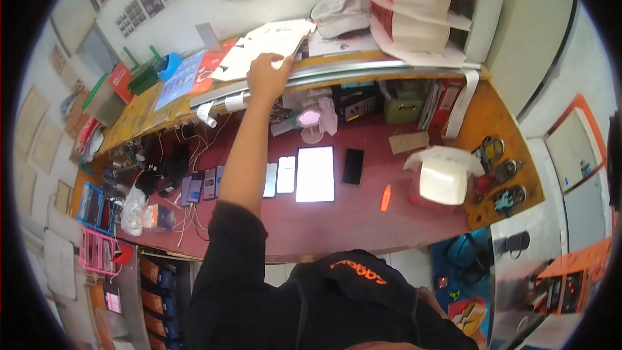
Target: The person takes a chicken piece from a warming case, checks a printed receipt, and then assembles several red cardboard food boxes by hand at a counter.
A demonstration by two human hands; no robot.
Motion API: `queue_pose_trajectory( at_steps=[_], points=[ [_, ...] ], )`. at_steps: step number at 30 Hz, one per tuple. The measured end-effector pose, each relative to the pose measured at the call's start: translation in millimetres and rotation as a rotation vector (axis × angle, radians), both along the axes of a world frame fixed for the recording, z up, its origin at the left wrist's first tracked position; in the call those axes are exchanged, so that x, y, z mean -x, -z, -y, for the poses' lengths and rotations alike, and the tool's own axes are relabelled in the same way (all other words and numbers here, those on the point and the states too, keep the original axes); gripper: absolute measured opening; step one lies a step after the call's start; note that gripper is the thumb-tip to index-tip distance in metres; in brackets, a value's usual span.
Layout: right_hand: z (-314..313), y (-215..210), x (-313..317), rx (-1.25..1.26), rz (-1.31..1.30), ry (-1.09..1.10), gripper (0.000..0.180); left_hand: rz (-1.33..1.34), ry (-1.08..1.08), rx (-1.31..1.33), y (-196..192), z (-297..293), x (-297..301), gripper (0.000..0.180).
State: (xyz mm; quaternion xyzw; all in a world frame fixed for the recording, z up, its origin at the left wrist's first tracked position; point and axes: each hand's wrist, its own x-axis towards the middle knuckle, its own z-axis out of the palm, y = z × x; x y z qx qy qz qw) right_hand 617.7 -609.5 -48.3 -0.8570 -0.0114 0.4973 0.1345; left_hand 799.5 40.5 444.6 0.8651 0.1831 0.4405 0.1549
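My left arm, in a black sleeve, stretches up over the desk to the raised wooden shelf. There my left hand (269,76) is closed at the near edge of a flat white cardboard box blank (262,45), thumb and fingers bent round it. The blank lies partly over a red and blue printed sheet (183,76). Of my right arm only a little shows beside my body at the bottom; the hand is hidden. On the desk at right stands an opened-up white paper box (442,180).
A tall stack of folded white boxes (418,19) and a grey cap (340,15) stand on the shelf. Below lie a lit tablet (315,175), several phones, a dark phone (352,167), an orange marker (386,198) and a small round mirror (310,118). Cables tangle at left.
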Motion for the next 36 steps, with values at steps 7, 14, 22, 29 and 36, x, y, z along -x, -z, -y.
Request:
queue_pose_trajectory(
  at_steps=[7, 14, 22, 29, 36],
  points=[
    [122.9, 0.5, -73.3, 0.126, 0.067, -0.25, 0.057, -0.452, -0.029, 0.11, -49.4, 23.0, -101.0, 0.054],
    [209.8, 197.3, -65.0, -0.004, 0.044, -1.054, 0.037, -0.399, -0.054, 0.878, -55.6, 18.7, -152.2, 0.04],
    [165.8, 147.2, -103.2, -0.009, -0.036, -1.124, 0.046, -0.67, -0.289, -0.424, -54.1, -60.6, -150.9, 0.035],
    [76.4, -133.5, -173.3, -0.361, 0.419, -0.757, 0.019, 0.272, 0.274, 0.582, -158.6, 44.9, -57.7, 0.024],
    [-46.2, -365.0, -211.9, -1.314, 1.119, -0.089, 0.028, 0.251, 0.959, 0.911, -133.9, 215.6, 29.4, 0.029]
  ],
)
